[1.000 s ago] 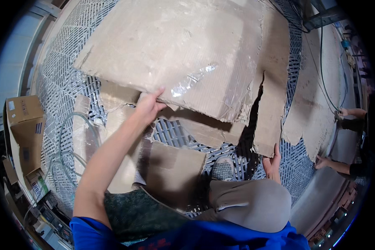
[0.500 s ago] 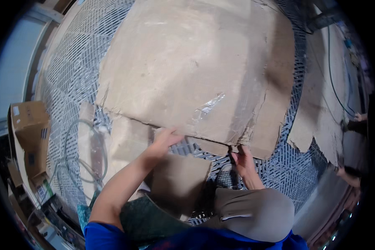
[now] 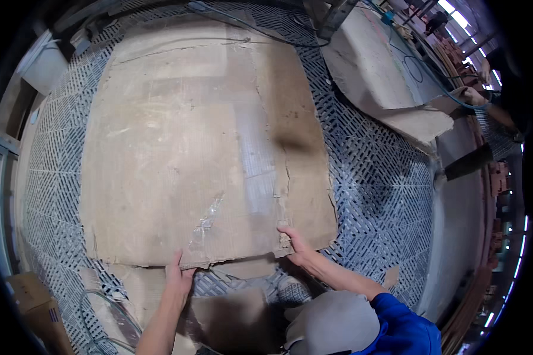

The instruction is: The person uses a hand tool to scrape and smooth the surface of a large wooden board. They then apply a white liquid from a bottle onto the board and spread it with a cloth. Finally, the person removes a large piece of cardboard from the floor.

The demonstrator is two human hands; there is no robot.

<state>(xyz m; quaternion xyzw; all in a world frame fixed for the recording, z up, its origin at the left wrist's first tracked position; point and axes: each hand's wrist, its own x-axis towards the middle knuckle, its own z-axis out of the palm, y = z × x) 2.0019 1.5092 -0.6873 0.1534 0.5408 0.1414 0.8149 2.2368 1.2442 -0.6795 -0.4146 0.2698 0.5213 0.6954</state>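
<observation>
A large, worn brown cardboard sheet (image 3: 166, 148) lies in front of me, with torn edges, creases and a shiny patch of clear tape near its close edge. My left hand (image 3: 179, 275) grips that near edge left of the tape, thumb on top and fingers hidden beneath. At the torn near right part, my right hand (image 3: 296, 245) is closed round the edge, its thumb lying on the cardboard. A smaller piece of cardboard (image 3: 231, 319) lies on the floor close to my knee (image 3: 331, 325).
Grey slatted matting (image 3: 379, 195) covers the floor. At the right, another person's hand (image 3: 474, 96) is at a second cardboard sheet (image 3: 361, 65), which is bent up. A green hose (image 3: 109, 302) and cardboard box (image 3: 35, 302) are near left; a white bucket (image 3: 44, 62) stands far left.
My view has swung to the right and farther out. My right hand has come from below the edge to a thumb-on-top grip. The other person's cardboard is now raised and bent.
</observation>
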